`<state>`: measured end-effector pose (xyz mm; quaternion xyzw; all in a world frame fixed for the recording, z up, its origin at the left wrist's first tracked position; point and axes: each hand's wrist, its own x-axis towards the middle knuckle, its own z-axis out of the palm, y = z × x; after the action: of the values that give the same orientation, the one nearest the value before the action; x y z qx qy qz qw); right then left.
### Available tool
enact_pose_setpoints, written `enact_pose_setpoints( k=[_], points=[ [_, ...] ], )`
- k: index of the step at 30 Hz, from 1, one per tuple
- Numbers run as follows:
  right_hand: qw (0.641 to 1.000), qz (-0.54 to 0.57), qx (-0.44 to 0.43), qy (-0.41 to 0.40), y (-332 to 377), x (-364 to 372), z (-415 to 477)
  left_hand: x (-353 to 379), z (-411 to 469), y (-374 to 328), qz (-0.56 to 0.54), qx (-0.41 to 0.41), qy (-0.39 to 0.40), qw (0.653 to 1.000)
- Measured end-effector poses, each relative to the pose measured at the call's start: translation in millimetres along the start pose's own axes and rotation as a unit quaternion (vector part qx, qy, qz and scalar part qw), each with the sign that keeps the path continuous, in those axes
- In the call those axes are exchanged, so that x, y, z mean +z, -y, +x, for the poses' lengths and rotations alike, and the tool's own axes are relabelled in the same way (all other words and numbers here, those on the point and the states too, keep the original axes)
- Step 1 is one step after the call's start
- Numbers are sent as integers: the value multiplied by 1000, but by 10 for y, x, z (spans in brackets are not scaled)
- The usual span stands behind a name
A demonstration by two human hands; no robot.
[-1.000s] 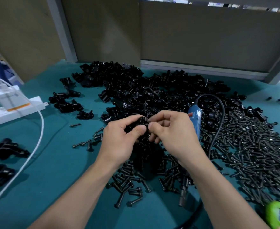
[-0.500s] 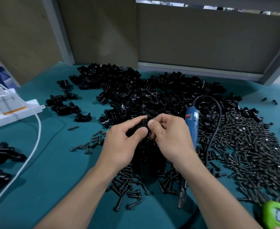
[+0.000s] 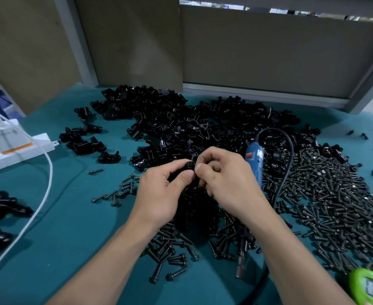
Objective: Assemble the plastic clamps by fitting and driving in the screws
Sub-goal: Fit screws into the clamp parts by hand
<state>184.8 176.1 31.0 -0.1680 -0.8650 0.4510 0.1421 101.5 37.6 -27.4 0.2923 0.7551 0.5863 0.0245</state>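
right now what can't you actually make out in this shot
All from the head view:
The clamp, pinched between the left hand and the right hand: fingers cover most of it, so its state of assembly is unclear.
Blue screwdriver: its middle is hidden behind the right wrist.
Green device: cut off by the bottom right corner, display blurred.
Power strip: cut off by the left edge, blurred.

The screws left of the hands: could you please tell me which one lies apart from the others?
The lone screw on the teal cloth, just below the single curved clamp piece; the other screws lie bunched closer to the left hand.
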Motion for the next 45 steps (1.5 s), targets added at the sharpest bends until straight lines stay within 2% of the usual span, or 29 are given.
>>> enact_pose_setpoints(
  k=[2,7,19,27,31,34,37,42,45],
  points=[
    [1000,-13,-8,7,12,-5,8,5,-11,-14,-10,-9,-2,1000],
    [997,-68,17,-33,29,125,-21,2,-14,-26,-13,-26,0,1000],
    [993,-103,34,37,53,-82,10,-11,-5,-16,0,-46,8,999],
    [998,-63,0,14,-8,-127,7,-5,41,5,-98,-123,43,987],
    [1000,-12,-3,24,-22,-126,8,-39,43,0,-109,-84,62,989],
    [999,19,4,30,-21,-112,8,-58,51,-4,-70,-50,80,993],
    [999,23,-1,30,-10,-102,4,-67,34,-25,-41,-33,66,996],
    [999,33,-14,20,-8,-96,8,-33,-15,-102,-63,-7,75,995],
    [1000,-2,-18,24,-24,-90,13,-32,-4,-110,-50,9,77,996]
  ],
)
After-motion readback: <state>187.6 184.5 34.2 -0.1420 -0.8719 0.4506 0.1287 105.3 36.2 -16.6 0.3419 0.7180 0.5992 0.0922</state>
